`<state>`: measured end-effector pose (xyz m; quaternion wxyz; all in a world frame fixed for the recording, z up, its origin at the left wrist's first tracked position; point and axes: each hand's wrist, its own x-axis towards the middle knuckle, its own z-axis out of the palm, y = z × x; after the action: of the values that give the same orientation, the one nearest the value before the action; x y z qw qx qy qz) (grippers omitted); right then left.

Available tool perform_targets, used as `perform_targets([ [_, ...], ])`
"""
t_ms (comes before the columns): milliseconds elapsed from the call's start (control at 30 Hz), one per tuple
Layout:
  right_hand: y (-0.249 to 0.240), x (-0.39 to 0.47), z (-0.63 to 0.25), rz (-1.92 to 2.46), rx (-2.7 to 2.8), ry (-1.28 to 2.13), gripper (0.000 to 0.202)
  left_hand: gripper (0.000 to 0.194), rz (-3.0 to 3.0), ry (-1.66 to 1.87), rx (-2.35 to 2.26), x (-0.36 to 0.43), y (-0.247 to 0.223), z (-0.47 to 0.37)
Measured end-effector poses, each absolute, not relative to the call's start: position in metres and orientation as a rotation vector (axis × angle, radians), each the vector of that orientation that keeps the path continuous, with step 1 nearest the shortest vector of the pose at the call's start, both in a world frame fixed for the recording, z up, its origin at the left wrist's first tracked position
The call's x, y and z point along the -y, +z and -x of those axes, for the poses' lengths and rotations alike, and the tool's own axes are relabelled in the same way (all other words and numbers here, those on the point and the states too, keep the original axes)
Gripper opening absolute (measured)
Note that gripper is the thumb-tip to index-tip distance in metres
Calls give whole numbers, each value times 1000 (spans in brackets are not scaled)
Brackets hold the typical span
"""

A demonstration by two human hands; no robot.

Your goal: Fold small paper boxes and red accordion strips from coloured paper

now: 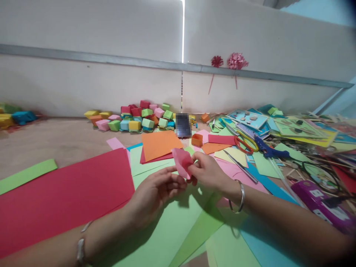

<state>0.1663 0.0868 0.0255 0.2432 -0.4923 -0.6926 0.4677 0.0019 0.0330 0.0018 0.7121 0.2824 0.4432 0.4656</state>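
Observation:
A small folded piece of pink paper (182, 162) is held up over the green sheets at the middle of the table. My right hand (207, 170) pinches its right side between thumb and fingers. From the left, my left hand (162, 185) reaches to its lower edge, fingers curved and somewhat apart, the fingertips at or very near the paper. Whether they grip it I cannot tell. Beneath both hands lies a large light green sheet (167, 222). An orange folded paper box (197, 139) stands just beyond the pink piece.
Large red sheets (69, 196) lie at left. Several coloured paper cubes (135, 126) are heaped along the wall. Scissors (244, 142), a metal-tipped cutter or pen (240, 166), a blue glue gun (268, 148) with its cord and a purple device (319, 204) crowd the right side.

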Motion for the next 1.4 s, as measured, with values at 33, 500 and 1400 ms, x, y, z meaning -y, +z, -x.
perform_targets([
  [33, 23, -88, -165, 1368, 1828, 1338, 9, 26, -675, 1068, -1002, -33, 2, -2],
  [500, 13, -70, -155, 1431, 2224, 775, 28, 27, -1362, 1055, -1206, -26, 6, -2],
  [1400, -11, -65, -151, 831, 1982, 632, 15, 11, -1334, 1315, -1326, -37, -6, -1],
])
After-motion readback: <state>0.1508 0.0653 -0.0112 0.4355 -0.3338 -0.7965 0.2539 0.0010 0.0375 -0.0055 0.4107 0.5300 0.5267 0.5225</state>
